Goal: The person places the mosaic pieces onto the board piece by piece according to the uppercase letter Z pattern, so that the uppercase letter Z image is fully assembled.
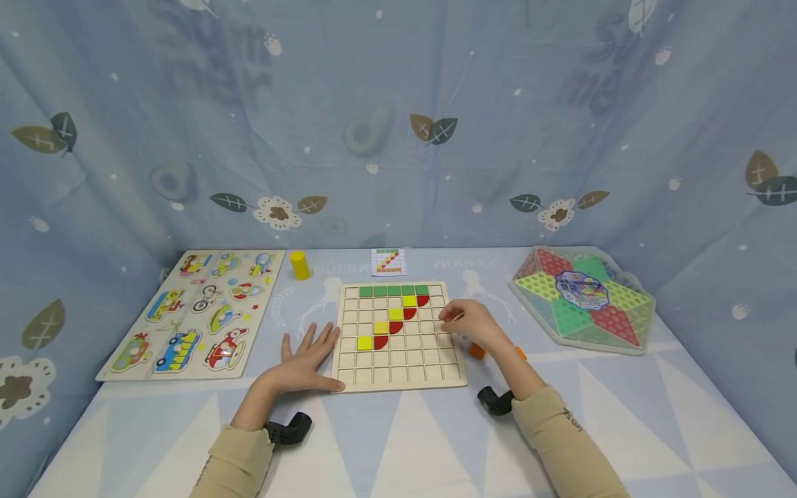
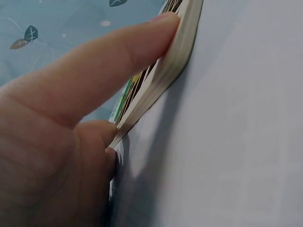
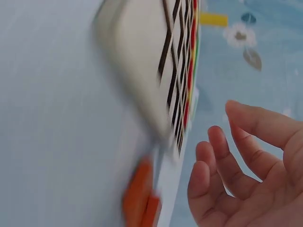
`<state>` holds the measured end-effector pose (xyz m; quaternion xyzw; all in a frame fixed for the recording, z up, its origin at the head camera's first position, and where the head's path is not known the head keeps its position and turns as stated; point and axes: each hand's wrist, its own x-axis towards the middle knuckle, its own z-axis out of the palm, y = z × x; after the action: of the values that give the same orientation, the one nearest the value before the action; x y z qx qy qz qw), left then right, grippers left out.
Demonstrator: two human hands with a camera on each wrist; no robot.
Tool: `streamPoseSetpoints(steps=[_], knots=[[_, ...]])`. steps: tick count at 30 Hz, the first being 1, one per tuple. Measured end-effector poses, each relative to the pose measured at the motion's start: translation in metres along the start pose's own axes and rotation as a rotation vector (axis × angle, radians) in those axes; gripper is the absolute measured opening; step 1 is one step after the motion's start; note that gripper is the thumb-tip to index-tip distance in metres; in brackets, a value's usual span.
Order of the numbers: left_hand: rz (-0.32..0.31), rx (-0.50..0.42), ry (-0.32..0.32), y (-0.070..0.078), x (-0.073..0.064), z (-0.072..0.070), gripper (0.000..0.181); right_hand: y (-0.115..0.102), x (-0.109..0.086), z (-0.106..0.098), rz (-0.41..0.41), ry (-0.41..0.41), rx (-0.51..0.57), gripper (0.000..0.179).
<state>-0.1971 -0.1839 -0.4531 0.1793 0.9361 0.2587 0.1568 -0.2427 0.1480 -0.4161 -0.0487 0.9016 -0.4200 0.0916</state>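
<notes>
A square wooden grid board (image 1: 398, 377) lies on the table. It bears a row of green squares (image 1: 394, 291) near its far edge, and a diagonal of yellow squares (image 1: 364, 343) paired with red quarter-round pieces (image 1: 380, 342). My left hand (image 1: 305, 366) rests at the board's left side with fingers spread, the thumb touching its near left corner. Over the right edge of the board hovers my right hand (image 1: 473, 324), fingers loosely bent and nothing between them in the right wrist view. Orange pieces (image 1: 477, 351) lie on the table beneath that hand, partly hidden by the forearm.
Behind the board lies a small pattern card (image 1: 389, 263) with a similar coloured design. A yellow cylinder (image 1: 299, 265) stands at the back left, beside a vehicle picture puzzle (image 1: 249, 346). To the right is a hexagonal clear-lidded game box (image 1: 582, 297). A patterned curtain (image 1: 398, 173) hangs behind.
</notes>
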Motion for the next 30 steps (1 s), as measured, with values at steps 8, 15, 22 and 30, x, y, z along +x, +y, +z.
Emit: streamPoseSetpoints(steps=[8,15,22,30], knots=[[-0.003,-0.001,-0.003,0.0,-0.001,0.0,0.106,0.026,-0.014,-0.032,0.122,-0.047,-0.13,0.025],[-0.006,-0.012,-0.005,-0.001,-0.001,0.001,0.106,0.037,-0.016,-0.034,0.131,-0.079,-0.316,0.026],[-0.008,-0.001,-0.008,0.0,0.0,0.0,0.106,0.034,-0.01,-0.032,0.101,0.018,-0.198,0.021],[-0.006,-0.004,-0.007,0.001,0.0,-0.001,0.108,-0.004,0.002,-0.002,0.026,0.057,0.051,0.018]])
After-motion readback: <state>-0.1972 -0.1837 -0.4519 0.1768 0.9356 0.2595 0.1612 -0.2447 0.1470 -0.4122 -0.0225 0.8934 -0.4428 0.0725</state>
